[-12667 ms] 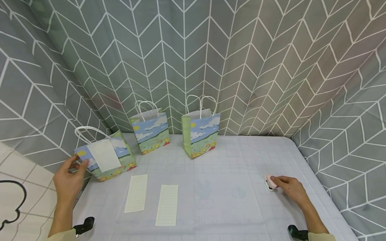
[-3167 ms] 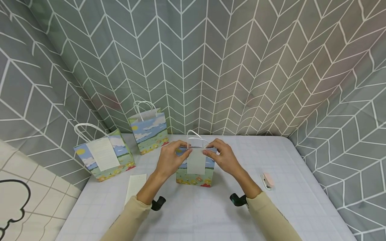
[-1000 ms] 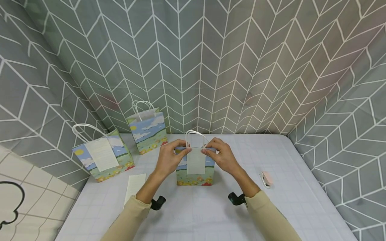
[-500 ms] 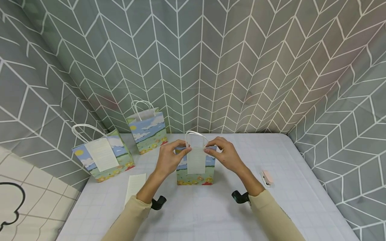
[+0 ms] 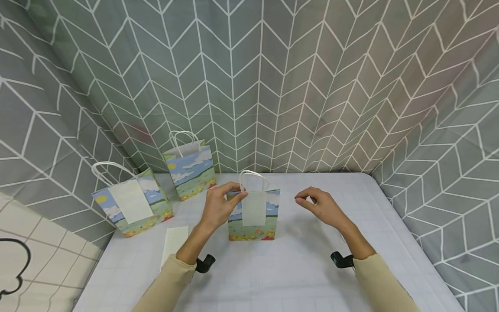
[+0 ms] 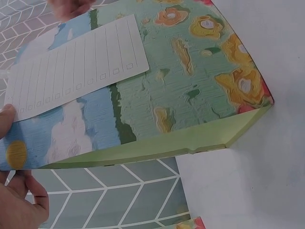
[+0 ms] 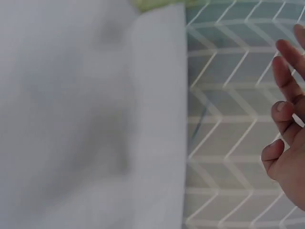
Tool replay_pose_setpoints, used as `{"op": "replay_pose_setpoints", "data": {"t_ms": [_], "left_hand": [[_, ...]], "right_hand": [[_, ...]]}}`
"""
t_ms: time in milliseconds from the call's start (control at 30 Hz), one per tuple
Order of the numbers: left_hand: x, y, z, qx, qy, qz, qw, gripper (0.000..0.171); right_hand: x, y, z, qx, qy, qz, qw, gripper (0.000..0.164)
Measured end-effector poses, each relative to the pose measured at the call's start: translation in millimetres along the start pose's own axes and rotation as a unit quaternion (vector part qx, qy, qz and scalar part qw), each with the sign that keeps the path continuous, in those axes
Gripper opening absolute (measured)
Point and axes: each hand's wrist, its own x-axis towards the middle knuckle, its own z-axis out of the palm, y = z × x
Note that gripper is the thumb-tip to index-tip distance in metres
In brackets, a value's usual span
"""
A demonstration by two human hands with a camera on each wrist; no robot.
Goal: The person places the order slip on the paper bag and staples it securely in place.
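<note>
A small paper gift bag (image 5: 251,234) with a sky and flower print stands at the middle of the table, its white handles (image 5: 253,172) upright. Against its front lies a ruled checklist sheet (image 5: 254,209), reaching to the bag's top edge; the left wrist view shows rows with small boxes on the sheet (image 6: 78,69). My left hand (image 5: 219,207) pinches the sheet's upper left corner and the bag's rim between thumb and fingers. To the right of the bag, my right hand (image 5: 321,209) is in the air, holding nothing, its fingers loosely bent.
Two matching gift bags stand at the left: one (image 5: 160,203) with a sheet (image 5: 131,201) on its front, the other (image 5: 191,171) farther back. Another ruled sheet (image 5: 175,240) lies by my left forearm. My right forearm mostly hides the pink stapler. A patterned curtain (image 5: 257,86) hangs behind the table.
Since the oldest frame, the middle bag came forward and a sheet went onto its front. In the last half second my right hand let go and moved right; my left hand stayed.
</note>
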Motion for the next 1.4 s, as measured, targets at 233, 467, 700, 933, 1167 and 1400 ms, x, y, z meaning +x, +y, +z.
{"op": "replay_pose_setpoints", "data": {"t_ms": [233, 467, 700, 933, 1167, 1400], "left_hand": [[0.4, 0.5, -0.7, 0.002, 0.0, -0.002, 1.0, 0.014], [-0.1, 0.2, -0.8, 0.004, 0.0, 0.0, 1.0, 0.014], [-1.0, 0.2, -0.2, 0.0, -0.003, -0.004, 1.0, 0.015], [-1.3, 0.5, -0.6, -0.002, -0.005, -0.008, 1.0, 0.015], [-0.3, 0.3, -1.1, 0.004, -0.004, -0.006, 1.0, 0.016], [0.4, -0.6, -0.8, 0.007, 0.0, 0.001, 1.0, 0.017]], "right_hand": [[-22, 42, -16, -0.054, -0.033, 0.06, 0.996, 0.028], [-41, 78, -38, -0.062, -0.1, 0.109, 0.987, 0.035], [-64, 105, -58, -0.022, -0.165, 0.141, 0.976, 0.042], [-81, 115, -73, 0.026, -0.193, 0.151, 0.969, 0.051], [-85, 118, -76, 0.058, -0.21, 0.172, 0.961, 0.058], [-87, 122, -75, 0.078, -0.215, 0.17, 0.958, 0.055]]}}
